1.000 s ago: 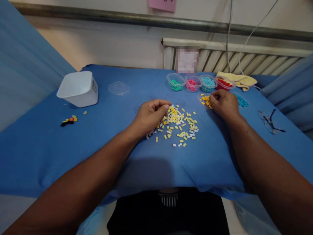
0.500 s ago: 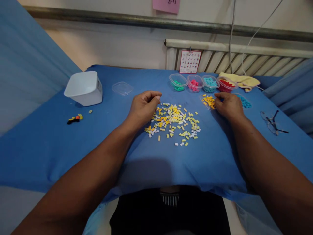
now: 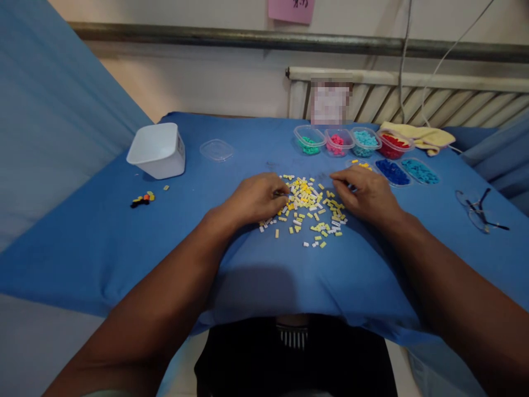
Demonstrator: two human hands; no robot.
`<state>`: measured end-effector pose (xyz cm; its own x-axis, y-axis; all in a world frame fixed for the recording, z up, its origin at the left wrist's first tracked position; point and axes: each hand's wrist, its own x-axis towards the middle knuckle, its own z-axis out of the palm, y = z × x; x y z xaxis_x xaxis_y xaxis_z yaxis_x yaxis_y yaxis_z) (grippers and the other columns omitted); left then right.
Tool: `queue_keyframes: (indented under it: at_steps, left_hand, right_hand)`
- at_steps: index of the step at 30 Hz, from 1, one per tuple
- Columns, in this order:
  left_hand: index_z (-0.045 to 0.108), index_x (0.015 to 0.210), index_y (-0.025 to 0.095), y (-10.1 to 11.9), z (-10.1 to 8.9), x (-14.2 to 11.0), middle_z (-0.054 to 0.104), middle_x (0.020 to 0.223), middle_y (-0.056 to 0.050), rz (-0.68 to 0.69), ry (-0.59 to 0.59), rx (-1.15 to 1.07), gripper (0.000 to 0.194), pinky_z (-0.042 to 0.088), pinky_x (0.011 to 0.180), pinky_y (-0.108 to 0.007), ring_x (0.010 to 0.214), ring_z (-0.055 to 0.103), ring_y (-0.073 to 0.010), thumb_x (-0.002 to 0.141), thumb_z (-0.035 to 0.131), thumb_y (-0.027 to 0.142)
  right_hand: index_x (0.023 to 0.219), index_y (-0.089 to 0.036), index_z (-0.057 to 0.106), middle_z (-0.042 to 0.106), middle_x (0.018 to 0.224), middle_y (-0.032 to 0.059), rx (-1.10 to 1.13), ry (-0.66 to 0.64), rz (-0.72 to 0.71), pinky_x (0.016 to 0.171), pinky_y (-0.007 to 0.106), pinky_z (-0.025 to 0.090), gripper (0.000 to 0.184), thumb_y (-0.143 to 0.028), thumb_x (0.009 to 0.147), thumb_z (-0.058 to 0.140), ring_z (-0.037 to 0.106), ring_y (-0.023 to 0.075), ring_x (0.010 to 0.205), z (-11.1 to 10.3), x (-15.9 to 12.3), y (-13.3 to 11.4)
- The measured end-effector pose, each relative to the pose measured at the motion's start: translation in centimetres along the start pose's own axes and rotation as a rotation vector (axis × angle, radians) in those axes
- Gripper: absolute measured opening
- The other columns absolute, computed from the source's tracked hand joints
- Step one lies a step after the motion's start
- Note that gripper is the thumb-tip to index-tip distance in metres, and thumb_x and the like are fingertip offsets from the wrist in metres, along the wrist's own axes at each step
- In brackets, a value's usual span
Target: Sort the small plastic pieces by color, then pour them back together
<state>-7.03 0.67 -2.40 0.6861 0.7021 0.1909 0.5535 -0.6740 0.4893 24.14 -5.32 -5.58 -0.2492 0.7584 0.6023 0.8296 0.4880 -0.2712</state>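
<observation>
Seven brick lots (image 3: 392, 172) look sorted by colour toward the desk's (image 3: 149, 237) far edge; mixed yellow-white pile (image 3: 308, 201), between far and near edges, seems left to do. Left hand (image 3: 260, 196) curled at the pile's left side, can't tell if gripping; right hand (image 3: 363, 193) loosely parted at its right, nothing seen held
</observation>
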Motion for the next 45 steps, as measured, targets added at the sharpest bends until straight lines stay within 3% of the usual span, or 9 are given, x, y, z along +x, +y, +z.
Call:
queue_keyframes:
  at_steps: [6,10,15,22,28,34,37,40,45]
  left_hand:
    - [0.084,0.108,0.019,1.2,0.1,-0.1,0.075,0.105,-0.011,0.131,-0.114,0.306,0.029,0.054,0.095,-0.042,0.106,0.07,-0.0285,0.103,0.055,0.021]
    - [0.085,0.109,0.021,0.8,0.2,-0.1,0.077,0.104,-0.009,0.139,-0.144,0.292,0.032,0.054,0.091,-0.039,0.102,0.071,-0.0274,0.105,0.053,0.024]
    - [0.084,0.121,0.022,0.1,-0.4,-0.2,0.081,0.116,-0.008,0.056,-0.152,0.189,0.035,0.055,0.093,-0.036,0.108,0.073,-0.0268,0.102,0.055,0.021]
    - [0.082,0.128,0.019,-0.4,-0.4,-0.2,0.083,0.111,-0.005,-0.084,-0.04,-0.234,0.034,0.056,0.089,-0.032,0.097,0.074,-0.021,0.102,0.064,0.03]
    - [0.082,0.121,0.017,0.1,1.0,0.2,0.079,0.099,-0.005,-0.113,-0.045,-0.645,0.03,0.056,0.08,-0.029,0.087,0.071,-0.0173,0.094,0.077,0.03]
    - [0.076,0.132,0.015,1.1,2.5,0.6,0.08,0.113,-0.009,-0.064,-0.049,-0.938,0.043,0.06,0.093,-0.034,0.099,0.075,-0.0189,0.091,0.08,0.026]
    - [0.076,0.133,0.016,0.8,1.9,0.4,0.08,0.118,-0.011,-0.032,-0.005,-0.769,0.041,0.06,0.091,-0.034,0.101,0.075,-0.0206,0.094,0.076,0.027]
    - [0.083,0.118,0.018,-0.1,0.1,0.1,0.081,0.113,-0.009,-0.025,0.037,-0.356,0.027,0.058,0.091,-0.034,0.1,0.074,-0.0216,0.096,0.071,0.027]
    - [0.087,0.106,0.024,-0.9,-1.8,-0.4,0.082,0.106,-0.004,0.02,-0.173,0.045,0.024,0.055,0.089,-0.032,0.097,0.075,-0.0218,0.096,0.065,0.023]
  right_hand:
    - [0.128,-0.023,0.08,0.085,0.115,0.0116,0.154,-0.101,-0.277,0.094,0.047,0.064,0.024,-0.024,0.11,0.065,0.079,0.0303,0.105,1.4,0.2,-3.8]
    - [0.13,-0.026,0.08,0.084,0.127,0.0096,0.231,-0.259,-0.393,0.104,0.049,0.062,0.032,-0.015,0.109,0.059,0.078,0.0297,0.116,1.9,0.7,-4.9]
    - [0.122,-0.022,0.08,0.084,0.112,0.0097,0.229,-0.326,-0.435,0.095,0.046,0.062,0.027,-0.013,0.106,0.06,0.077,0.0276,0.101,1.4,0.7,-4.8]
    - [0.124,-0.022,0.078,0.083,0.107,0.0096,0.184,-0.226,-0.398,0.093,0.047,0.062,0.024,-0.017,0.107,0.061,0.077,0.0288,0.099,1.4,0.0,-3.4]
    - [0.126,-0.024,0.078,0.085,0.112,0.0096,0.223,-0.083,-0.242,0.088,0.043,0.063,0.02,-0.023,0.11,0.065,0.079,0.0274,0.099,1.8,-0.1,-4.5]
    - [0.124,-0.027,0.076,0.085,0.112,0.0065,0.293,-0.072,-0.202,0.087,0.038,0.063,0.015,-0.029,0.11,0.071,0.08,0.0245,0.1,2.0,0.0,-5.6]
    - [0.115,-0.026,0.075,0.084,0.105,0.0054,0.284,-0.051,-0.19,0.083,0.036,0.061,0.009,-0.025,0.11,0.068,0.079,0.0226,0.093,1.8,0.0,-5.5]
    - [0.111,-0.024,0.073,0.081,0.099,0.0051,0.264,-0.044,-0.123,0.078,0.035,0.059,0.008,-0.021,0.106,0.068,0.075,0.0215,0.085,1.6,0.0,-5.0]
    - [0.111,-0.024,0.071,0.077,0.095,0.004,0.286,-0.052,-0.051,0.073,0.034,0.058,0.014,-0.017,0.1,0.066,0.071,0.0197,0.078,2.0,-0.2,-4.4]
